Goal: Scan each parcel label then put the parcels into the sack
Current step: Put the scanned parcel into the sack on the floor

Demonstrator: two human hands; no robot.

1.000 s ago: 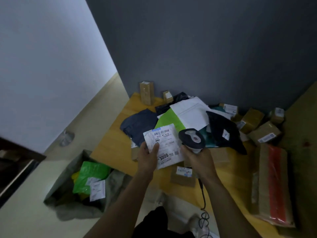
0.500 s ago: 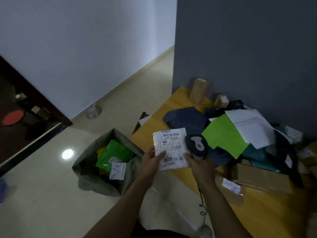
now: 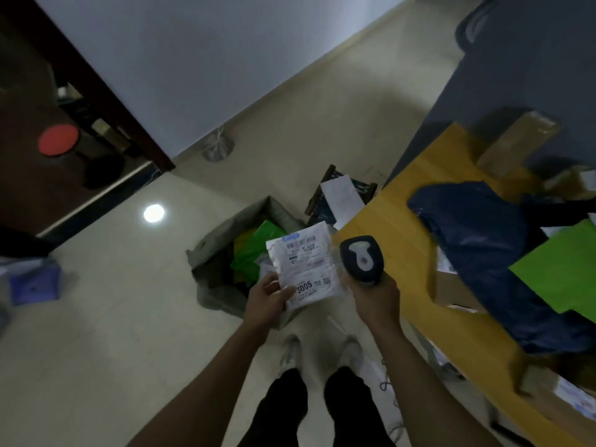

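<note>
My left hand [image 3: 269, 298] pinches the lower left corner of a white parcel [image 3: 304, 264], label side up, with "3005" printed on it. The parcel hangs just above the near right rim of the grey sack [image 3: 219, 240], which stands open on the floor and holds a green parcel [image 3: 254, 250]. Beside the white parcel, my right hand [image 3: 375, 300] grips the dark barcode scanner [image 3: 361, 259] by its handle. On the yellow table [image 3: 403, 240] at the right lie a dark blue bag parcel [image 3: 483, 240], a bright green one [image 3: 561, 275] and brown boxes [image 3: 516, 143].
A dark crate with a white sheet [image 3: 342, 196] sits on the floor between sack and table. The scanner's cable [image 3: 385, 387] trails down by my feet [image 3: 292, 353]. A dark doorway [image 3: 58, 150] opens at the far left, and a blue object [image 3: 32, 282] lies at the left edge.
I have turned left from the table toward the sack. The white parcel has travelled with my left hand from over the table to above the sack's rim; the scanner stays beside it.
</note>
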